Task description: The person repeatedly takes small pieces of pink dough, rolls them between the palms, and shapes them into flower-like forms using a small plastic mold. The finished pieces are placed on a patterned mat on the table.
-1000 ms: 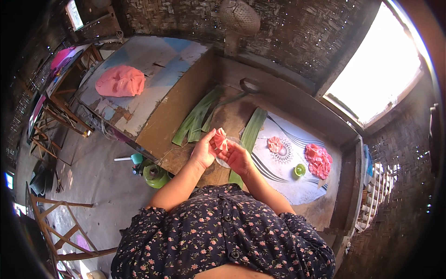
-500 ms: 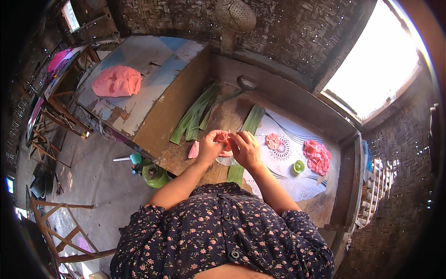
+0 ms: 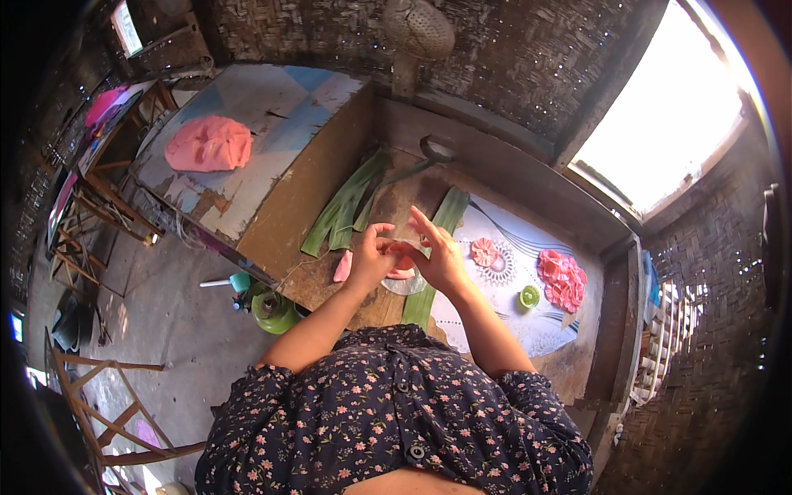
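- Pink shows in the head view between the two hands: a pink piece (image 3: 403,273) lies over a clear round dish (image 3: 403,287), partly covered by the fingers.
- The left hand (image 3: 375,257) sits at the left of this piece, its fingers bent and partly closed; whether something small is pinched in the fingertips cannot be told.
- The right hand (image 3: 442,261) faces it, more widely spread, with its forefinger lifted and its thumb reaching toward the left fingertips; whether it grips anything cannot be told either.
- A pink scrap (image 3: 343,266) shows just beside the left hand, on the brown wooden bench (image 3: 411,188).
- Right of the hands, a pleated pink flower (image 3: 484,252) rests on a patterned white sheet (image 3: 540,334), with a small green holder (image 3: 529,297) and a bunch of pink flowers (image 3: 563,280) farther right.
- The material looks soft and easily creased, so a light fingertip pinch would probably suit it better than a full grip.
- Good handling here probably means steadying the work with the left hand and letting the right do the fine moves, both wrists low.
- Keeping the lifted fingers clear should leave any small folds in sight, and working above the dish would give dropped bits somewhere to land.
- Long green leaves (image 3: 345,210) lie beyond the left hand, apart from it.
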The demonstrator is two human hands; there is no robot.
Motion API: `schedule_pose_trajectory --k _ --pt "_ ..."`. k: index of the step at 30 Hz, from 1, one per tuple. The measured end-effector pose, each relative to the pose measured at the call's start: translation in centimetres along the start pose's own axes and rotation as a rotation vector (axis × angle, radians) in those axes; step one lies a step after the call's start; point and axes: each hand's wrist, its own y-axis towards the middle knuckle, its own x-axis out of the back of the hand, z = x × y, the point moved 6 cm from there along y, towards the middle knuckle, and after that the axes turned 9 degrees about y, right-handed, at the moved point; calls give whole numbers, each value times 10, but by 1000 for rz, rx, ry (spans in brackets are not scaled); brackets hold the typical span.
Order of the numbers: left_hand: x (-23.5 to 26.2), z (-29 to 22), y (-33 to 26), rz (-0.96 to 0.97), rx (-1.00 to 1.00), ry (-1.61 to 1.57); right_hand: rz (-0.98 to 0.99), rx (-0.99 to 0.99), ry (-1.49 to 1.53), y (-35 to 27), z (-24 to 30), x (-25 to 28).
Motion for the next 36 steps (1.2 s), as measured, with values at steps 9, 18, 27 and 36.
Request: schedule_pose_trajectory --k 9,18,27,36 --pt "-23 37 -4 43 327 -402 12 -390 200 -22 -27 -6" --pt "-11 81 -2 -51 605 -746 -519 -1096 67 -105 -213 80" --pt "-19 71 4 -46 637 -997 -392 -1254 -396 -145 -295 99" --pt "-17 72 19 -95 587 -1184 -346 -724 -142 -42 -167 63"
